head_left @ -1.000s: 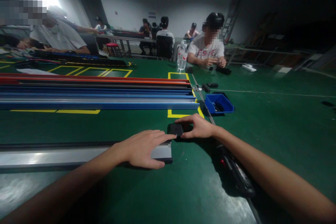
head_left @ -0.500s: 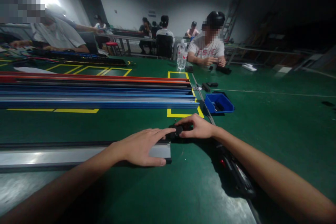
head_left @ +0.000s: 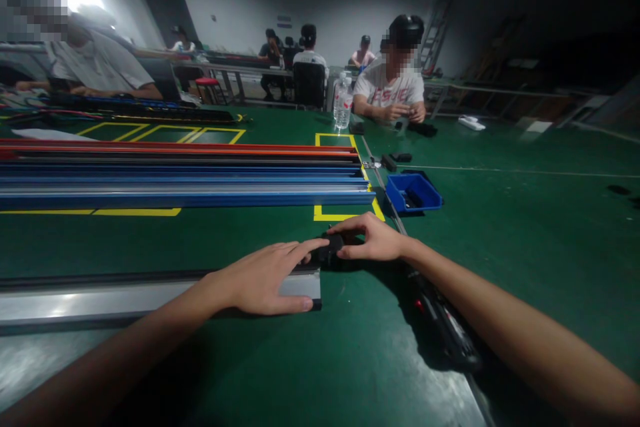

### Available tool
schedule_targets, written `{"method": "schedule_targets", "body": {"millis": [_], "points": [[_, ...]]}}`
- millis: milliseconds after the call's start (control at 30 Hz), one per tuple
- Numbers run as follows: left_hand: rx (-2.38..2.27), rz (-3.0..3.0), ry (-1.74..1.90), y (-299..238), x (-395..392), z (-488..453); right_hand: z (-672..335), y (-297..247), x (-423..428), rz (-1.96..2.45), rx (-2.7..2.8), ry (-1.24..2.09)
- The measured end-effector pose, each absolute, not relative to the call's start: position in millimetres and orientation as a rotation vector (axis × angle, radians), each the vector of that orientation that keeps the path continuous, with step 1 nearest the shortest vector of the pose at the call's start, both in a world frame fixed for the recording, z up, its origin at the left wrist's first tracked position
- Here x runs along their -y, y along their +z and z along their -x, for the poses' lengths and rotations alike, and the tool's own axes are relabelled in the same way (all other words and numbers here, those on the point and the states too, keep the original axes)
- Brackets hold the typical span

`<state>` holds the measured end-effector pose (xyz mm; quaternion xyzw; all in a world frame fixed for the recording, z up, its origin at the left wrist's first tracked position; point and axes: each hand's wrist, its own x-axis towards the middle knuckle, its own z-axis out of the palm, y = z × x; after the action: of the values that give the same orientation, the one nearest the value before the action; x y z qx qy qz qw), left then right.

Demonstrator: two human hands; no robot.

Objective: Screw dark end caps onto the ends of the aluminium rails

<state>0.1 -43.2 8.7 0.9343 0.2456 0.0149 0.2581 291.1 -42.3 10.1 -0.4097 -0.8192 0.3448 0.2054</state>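
Note:
A long silver metal profile (head_left: 125, 301) with black edges lies across the table in front of me. My left hand (head_left: 265, 280) spans its right end, thumb at the near edge and fingers over the far edge. The left index finger reaches out and touches a small black block (head_left: 330, 248) at the profile's far right corner. My right hand (head_left: 373, 238) pinches that block from the right between thumb and fingers. Its exact kind is unclear, and the fingers partly cover it. Under my right forearm lies a black power tool (head_left: 447, 330) with a red spot.
Blue, black and orange profiles (head_left: 200, 199) lie beyond my hands, over yellow tape marks. A blue bin (head_left: 414, 193) with dark parts stands to their right. Farther back are water bottles (head_left: 343, 103) and a co-worker (head_left: 393, 83) handling something small.
The view has shifted slightly, so everything sits a little farther left and up. Both hands keep nearly the same place on the profile and the black block.

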Motion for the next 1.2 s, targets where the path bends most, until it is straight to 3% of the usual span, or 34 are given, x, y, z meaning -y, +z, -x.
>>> {"method": "schedule_targets", "body": {"millis": [433, 600, 933, 1200], "points": [[-0.740, -2.517, 0.128, 1, 45, 1, -297, -13, 24, 1.288, 1.754, 1.180], [-0.705, -2.554, 0.003, 6, 43, 1, -299, -14, 22, 1.326, 1.669, 1.308], [-0.620, -2.561, 0.006, 16, 43, -4, -297, -14, 24, 1.370, 1.703, 1.375], [-0.641, -2.540, 0.006, 13, 42, -3, -292, -3, 37, 1.205, 2.032, 1.299]]}}
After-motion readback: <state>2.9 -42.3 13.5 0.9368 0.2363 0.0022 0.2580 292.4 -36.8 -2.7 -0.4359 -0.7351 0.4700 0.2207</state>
